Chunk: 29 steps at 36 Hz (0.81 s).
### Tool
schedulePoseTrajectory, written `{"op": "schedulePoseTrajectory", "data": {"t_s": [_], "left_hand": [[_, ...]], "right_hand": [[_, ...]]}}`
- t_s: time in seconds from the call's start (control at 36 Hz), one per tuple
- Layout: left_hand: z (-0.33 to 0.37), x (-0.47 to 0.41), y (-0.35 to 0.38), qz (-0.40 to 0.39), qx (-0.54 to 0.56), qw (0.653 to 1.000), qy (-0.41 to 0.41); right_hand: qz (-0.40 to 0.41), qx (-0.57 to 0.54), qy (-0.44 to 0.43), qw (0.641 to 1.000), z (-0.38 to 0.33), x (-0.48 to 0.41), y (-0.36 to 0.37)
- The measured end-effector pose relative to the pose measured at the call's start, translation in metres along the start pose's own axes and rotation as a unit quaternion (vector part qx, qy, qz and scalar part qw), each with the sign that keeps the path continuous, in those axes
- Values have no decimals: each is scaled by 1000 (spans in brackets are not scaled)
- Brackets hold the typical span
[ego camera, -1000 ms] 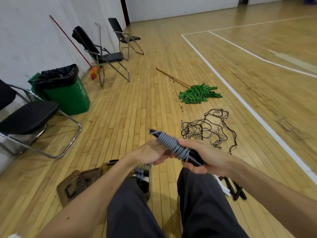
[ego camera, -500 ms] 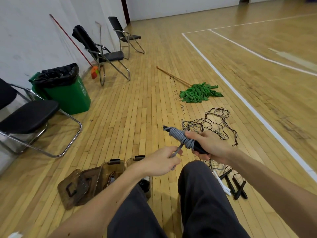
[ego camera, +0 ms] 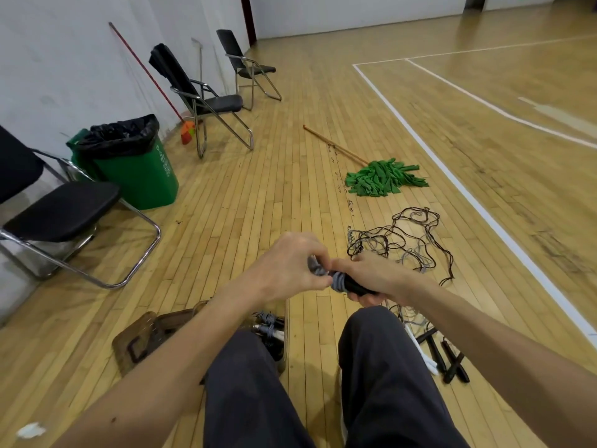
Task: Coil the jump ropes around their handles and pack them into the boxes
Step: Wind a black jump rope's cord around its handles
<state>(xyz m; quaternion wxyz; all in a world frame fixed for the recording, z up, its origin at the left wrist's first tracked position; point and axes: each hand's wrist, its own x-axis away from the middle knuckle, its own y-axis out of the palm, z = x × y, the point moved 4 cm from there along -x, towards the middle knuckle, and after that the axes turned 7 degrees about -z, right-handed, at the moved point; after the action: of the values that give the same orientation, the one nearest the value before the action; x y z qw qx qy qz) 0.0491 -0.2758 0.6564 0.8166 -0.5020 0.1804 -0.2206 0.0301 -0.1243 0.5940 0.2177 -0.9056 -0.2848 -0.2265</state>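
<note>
Handles (ego camera: 355, 287) wound with grey cord coils (ego camera: 337, 281) are held above the box (ego camera: 286, 331), slightly to its right. My right hand (ego camera: 374, 276) grips the handles; my left hand (ego camera: 284, 266) pinches the cord coils at their end. Beyond the box lie loose ropes (ego camera: 403, 244).

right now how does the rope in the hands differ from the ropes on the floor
The held rope is wound in tight grey turns round black handles; the floor ropes sprawl in a loose tangle. The left hand and right hand grip the held rope; the floor ropes lie on the boards. The held rope shows grey cord; the floor ropes mix dark and grey. Both are thin cords.
</note>
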Motion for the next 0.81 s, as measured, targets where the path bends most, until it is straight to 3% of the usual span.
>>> {"op": "schedulePoseTrajectory", "data": {"t_s": [0.19,0.47,0.61,0.81], "left_hand": [[-38,5,-7,47,187,980,-55],[-121,30,30,0,238,964,-122],[-164,37,40,-78,304,935,-168],[-245,54,20,-66,342,894,-280]], "right_hand": [[-103,34,-18,994,-17,-10,29],[-178,110,-30,977,-28,-58,72],[-132,189,-74,970,-47,-101,88],[-135,212,-80,965,-74,-194,116]]}}
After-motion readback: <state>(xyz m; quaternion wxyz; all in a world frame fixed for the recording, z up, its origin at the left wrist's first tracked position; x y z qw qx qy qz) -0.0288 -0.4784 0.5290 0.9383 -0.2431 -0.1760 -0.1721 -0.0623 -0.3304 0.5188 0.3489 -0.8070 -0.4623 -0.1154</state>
